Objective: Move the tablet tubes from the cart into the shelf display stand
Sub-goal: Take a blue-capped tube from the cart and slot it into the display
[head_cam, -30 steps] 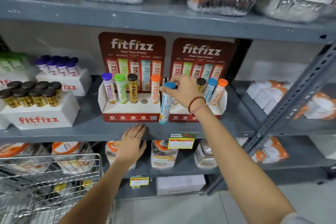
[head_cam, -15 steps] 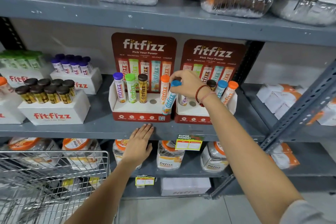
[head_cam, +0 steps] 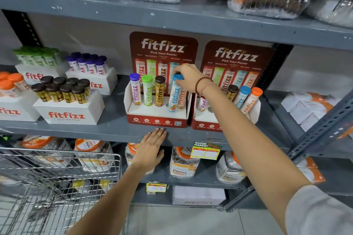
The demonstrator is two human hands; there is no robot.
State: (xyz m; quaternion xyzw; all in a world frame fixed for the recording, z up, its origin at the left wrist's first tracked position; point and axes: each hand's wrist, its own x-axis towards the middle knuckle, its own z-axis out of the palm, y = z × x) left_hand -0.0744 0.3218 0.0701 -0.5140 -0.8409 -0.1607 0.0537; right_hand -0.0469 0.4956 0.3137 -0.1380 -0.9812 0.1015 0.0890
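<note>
Silver wire shopping cart (head_cam: 57, 173) at lower left, below the grey metal shelf (head_cam: 114, 129). Left hand (head_cam: 150, 150) flat against the shelf's front edge, fingers (head_cam: 158, 133) straight and close together, holding nothing. Red-and-white cardboard display stand (head_cam: 156, 118) on the shelf just above. Blue-capped white tablet tube (head_cam: 174, 95) tilted in the stand, between the brown-capped and orange tubes, right hand (head_cam: 188, 77) pinching its cap.
</note>
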